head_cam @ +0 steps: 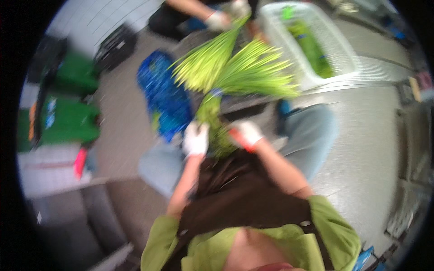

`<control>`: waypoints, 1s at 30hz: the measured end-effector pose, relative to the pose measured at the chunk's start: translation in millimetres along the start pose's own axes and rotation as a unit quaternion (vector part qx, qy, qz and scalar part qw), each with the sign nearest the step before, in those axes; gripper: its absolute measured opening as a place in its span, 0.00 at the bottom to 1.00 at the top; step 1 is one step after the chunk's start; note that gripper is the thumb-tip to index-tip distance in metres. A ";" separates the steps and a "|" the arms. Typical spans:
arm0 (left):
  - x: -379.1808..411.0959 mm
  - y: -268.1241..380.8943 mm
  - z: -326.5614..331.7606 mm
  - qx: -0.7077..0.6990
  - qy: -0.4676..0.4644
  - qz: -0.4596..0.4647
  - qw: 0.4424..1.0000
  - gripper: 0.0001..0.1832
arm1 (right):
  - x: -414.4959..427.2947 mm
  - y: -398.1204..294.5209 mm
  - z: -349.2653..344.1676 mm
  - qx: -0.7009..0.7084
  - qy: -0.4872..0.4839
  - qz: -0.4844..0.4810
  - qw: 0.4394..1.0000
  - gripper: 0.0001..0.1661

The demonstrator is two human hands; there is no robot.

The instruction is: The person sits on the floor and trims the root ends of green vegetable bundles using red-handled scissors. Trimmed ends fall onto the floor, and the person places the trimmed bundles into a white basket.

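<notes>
My left hand [196, 138], in a white glove, is at the left side of the leafy end of a bundle of long green vegetable stalks [254, 73]; blur hides whether it grips. On the other side of that leafy end is my right hand [247, 134], in a white glove with a red cuff, its fingers against the greens. A bluish band [216, 91] circles the bundle. Beyond it, another person's gloved hands [218, 20] hold a second bunch of stalks [206, 62], its pale ends fanned towards me.
A blue plastic bag [166, 95] lies on the floor at left. A white plastic basket [352, 73] with green bundles stands at upper right. Green bins [69, 118] and a black crate [115, 47] are at far left. My knees flank the stalks.
</notes>
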State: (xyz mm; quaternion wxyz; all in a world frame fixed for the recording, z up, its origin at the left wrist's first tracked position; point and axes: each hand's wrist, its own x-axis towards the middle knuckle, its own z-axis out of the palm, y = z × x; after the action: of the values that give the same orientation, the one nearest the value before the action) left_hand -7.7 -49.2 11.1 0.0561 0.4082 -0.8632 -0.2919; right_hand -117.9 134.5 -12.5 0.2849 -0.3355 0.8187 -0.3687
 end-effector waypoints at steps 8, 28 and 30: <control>11.7 -18.1 18.7 -0.077 0.028 0.056 0.995 0.16 | -12.1 -14.2 -12.2 -0.029 -0.023 -0.027 0.999 0.15; 27.1 -40.5 -1.0 -0.518 -0.144 -0.087 0.839 0.06 | 19.6 -32.5 -34.5 -0.078 -0.133 -0.117 0.981 0.29; 19.7 -35.3 -6.3 -0.521 -0.124 -0.099 0.839 0.07 | 23.6 -30.4 -34.7 -0.038 -0.142 -0.118 0.982 0.30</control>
State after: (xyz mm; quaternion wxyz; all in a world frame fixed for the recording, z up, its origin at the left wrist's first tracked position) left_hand 5.1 -84.2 -5.8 0.1235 0.3620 -0.5385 -0.7508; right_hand -146.8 115.5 26.1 0.3404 -0.4892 0.7378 -0.3171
